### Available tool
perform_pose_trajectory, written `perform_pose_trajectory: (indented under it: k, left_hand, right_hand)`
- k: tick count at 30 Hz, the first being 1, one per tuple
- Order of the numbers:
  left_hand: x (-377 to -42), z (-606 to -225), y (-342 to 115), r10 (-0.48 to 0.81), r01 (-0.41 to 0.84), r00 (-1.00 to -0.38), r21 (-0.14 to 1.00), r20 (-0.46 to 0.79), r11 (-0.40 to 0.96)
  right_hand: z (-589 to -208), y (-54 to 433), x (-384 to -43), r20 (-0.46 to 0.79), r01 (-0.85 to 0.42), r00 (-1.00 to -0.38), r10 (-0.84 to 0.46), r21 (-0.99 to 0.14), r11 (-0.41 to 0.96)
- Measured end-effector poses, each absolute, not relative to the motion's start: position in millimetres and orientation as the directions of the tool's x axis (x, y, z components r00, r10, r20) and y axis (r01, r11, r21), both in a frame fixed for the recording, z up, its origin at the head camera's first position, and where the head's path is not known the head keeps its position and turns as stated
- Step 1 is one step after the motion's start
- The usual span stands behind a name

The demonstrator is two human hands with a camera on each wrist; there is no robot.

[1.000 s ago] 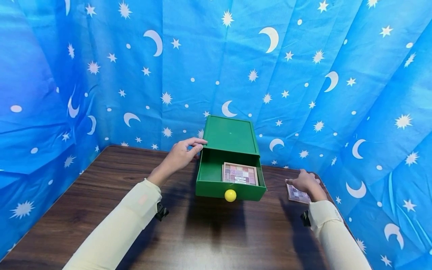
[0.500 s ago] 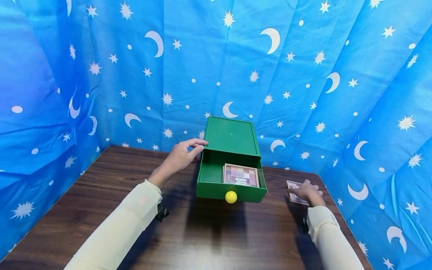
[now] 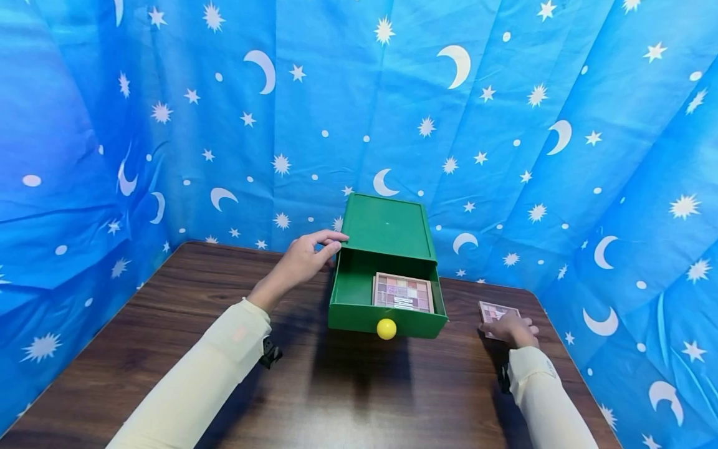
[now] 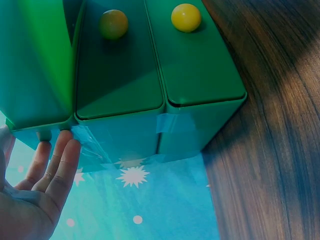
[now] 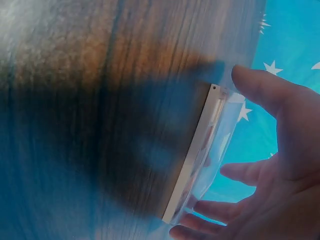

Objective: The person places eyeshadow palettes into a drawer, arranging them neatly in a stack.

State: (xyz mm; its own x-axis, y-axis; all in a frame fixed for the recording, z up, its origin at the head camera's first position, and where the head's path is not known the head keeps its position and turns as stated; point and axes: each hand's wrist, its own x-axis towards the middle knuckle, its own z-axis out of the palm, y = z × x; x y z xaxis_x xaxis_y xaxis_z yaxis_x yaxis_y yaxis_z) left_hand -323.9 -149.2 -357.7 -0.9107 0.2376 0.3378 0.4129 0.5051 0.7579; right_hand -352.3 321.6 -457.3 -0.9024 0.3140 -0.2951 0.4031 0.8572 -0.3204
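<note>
A green drawer cabinet [image 3: 387, 226] stands mid-table with its top drawer [image 3: 352, 287] pulled out. Inside that drawer lies an eyeshadow palette [image 3: 405, 288] with a see-through lid, at the right side. My left hand [image 3: 303, 259] touches the cabinet's left upper edge with its fingers extended; in the left wrist view the fingertips [image 4: 65, 136] meet its side wall. At the table's right, my right hand [image 3: 512, 328] is over a second eyeshadow palette [image 3: 493, 310], covering its near part. In the right wrist view, thumb and fingers spread around this palette [image 5: 189, 157] from opposite ends.
A yellow knob [image 3: 386, 328] sticks out from the open drawer's front. Two closed drawers with yellow knobs [image 4: 186, 18] show below it in the left wrist view. Blue cloth [image 3: 314, 125] with moons and stars hangs behind and beside the wooden table [image 3: 359, 399].
My right hand has shifted from the far part of the palette on the table towards its near edge, uncovering the far part. The left hand stays at the cabinet.
</note>
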Motion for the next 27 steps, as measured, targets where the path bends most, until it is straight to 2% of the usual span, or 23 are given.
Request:
perform_pose_trajectory:
  k: [12,27]
  left_hand:
    - [-322,-358,-146,0.231,0.407,-0.913,0.766,0.336,0.497]
    - [-321,-356,-147,0.226,0.395,-0.919,0.772,0.324,0.498]
  right_hand:
    - [-461,326,-346,-0.274,0.429,-0.896,0.35,-0.325,0.843]
    - [-440,327,-345,-0.248,0.33,-0.934,0.256,-0.333,0.883]
